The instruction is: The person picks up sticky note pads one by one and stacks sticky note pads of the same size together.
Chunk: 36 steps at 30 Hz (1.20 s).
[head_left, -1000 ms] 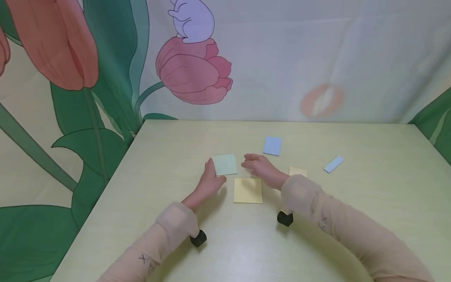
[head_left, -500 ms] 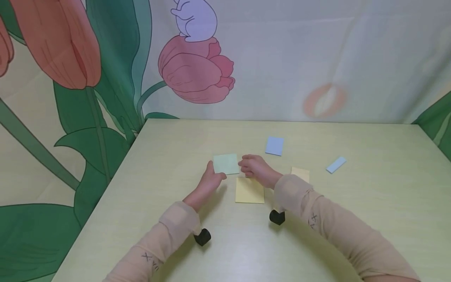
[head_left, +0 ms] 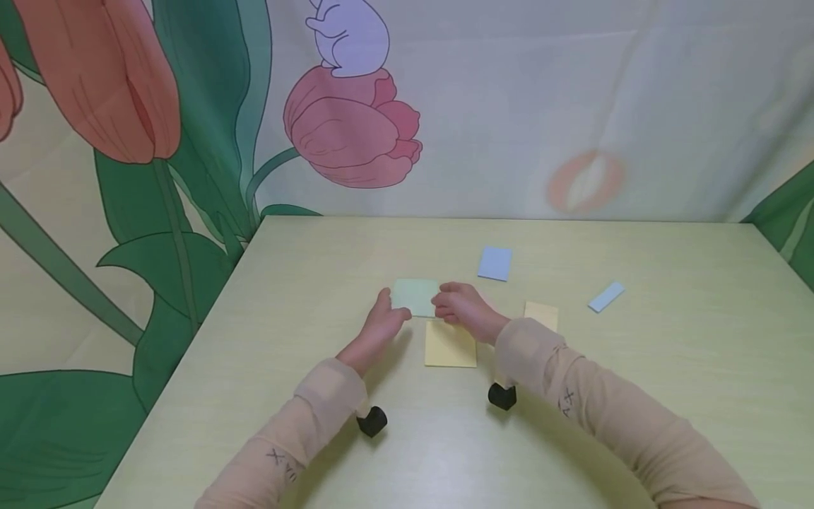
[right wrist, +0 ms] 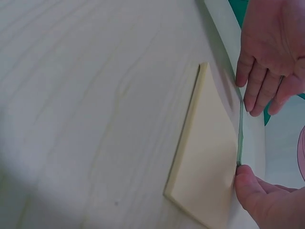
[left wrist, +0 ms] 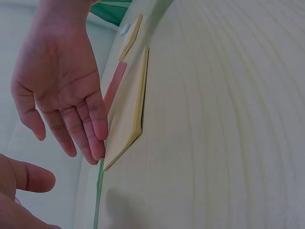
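We take the middle pad (head_left: 415,297) as clock centre. The left grip (head_left: 381,322) touches it at eight o'clock, the right grip (head_left: 469,309) at three. On the counter (head_left: 699,332), the near pad (head_left: 448,348) lies at five, with the inner strip (left wrist: 116,83) just beyond it. At two we find the far pad (head_left: 494,264); at three, past the right grip, the half-covered pad (head_left: 545,312), then the outer strip (head_left: 606,297).

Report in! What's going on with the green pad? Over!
Left hand, right hand: at opposite sides of green pad. Green pad: between them, beyond large yellow pad. Seemingly nothing blocking.
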Available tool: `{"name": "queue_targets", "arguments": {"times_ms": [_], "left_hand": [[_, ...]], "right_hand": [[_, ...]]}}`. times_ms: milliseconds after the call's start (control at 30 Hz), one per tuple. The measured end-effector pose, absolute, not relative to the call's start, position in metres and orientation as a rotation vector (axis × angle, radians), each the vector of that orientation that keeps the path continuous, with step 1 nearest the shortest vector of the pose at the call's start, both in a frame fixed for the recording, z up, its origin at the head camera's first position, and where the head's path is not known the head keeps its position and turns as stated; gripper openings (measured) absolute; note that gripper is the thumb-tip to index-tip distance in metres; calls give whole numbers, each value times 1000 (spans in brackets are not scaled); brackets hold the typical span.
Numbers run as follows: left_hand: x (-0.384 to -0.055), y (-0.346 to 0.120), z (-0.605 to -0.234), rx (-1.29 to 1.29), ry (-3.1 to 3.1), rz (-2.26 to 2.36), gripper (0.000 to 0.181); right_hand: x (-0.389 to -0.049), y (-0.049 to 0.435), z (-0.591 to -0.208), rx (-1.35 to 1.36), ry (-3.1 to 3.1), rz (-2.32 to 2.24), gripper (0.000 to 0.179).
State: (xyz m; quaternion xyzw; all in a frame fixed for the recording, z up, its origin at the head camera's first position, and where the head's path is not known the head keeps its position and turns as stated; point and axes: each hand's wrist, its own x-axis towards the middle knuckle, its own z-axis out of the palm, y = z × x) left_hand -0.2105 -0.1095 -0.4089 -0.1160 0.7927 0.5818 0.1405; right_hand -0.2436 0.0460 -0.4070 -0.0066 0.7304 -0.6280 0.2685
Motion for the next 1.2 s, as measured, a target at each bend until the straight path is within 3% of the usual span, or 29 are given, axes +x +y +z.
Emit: {"name": "queue_targets", "arguments": {"times_ms": [500,767,1200], "left_hand": [[-220,-97,-414,-343,2319,1711,76],[-210,-90,-406,-482,2254,1855,83],[-198,-83,-399,-524,1900,2040,88]], "right_hand": [[-238,47,-404,-25,2139,-1595,56],[-246,48,-408,-331,2644,-1217,59],[-269,48,-420,-482,2718,-848,66]]}}
